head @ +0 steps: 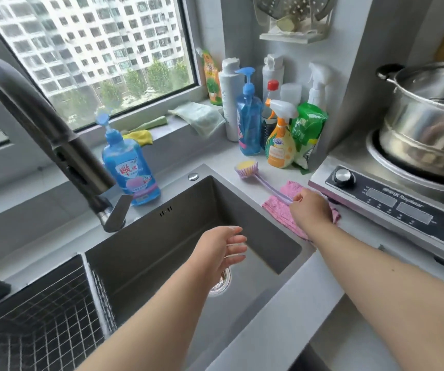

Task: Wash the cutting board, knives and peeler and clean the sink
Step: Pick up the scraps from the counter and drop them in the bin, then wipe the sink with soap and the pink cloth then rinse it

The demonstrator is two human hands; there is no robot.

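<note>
The grey steel sink fills the middle, its drain partly hidden by my left hand, which hovers over the basin with relaxed fingers and holds nothing. My right hand rests on a pink cloth on the counter right of the sink and pinches the end of the handle of a lilac dish brush, whose yellow head lies near the sink's back right corner. No cutting board, knife or peeler is in view.
A dark tap arches over the sink's left. A wire drying basket sits in the sink's left part. Blue soap bottle, spray bottles and cloths line the windowsill. An induction hob with a steel pot stands right.
</note>
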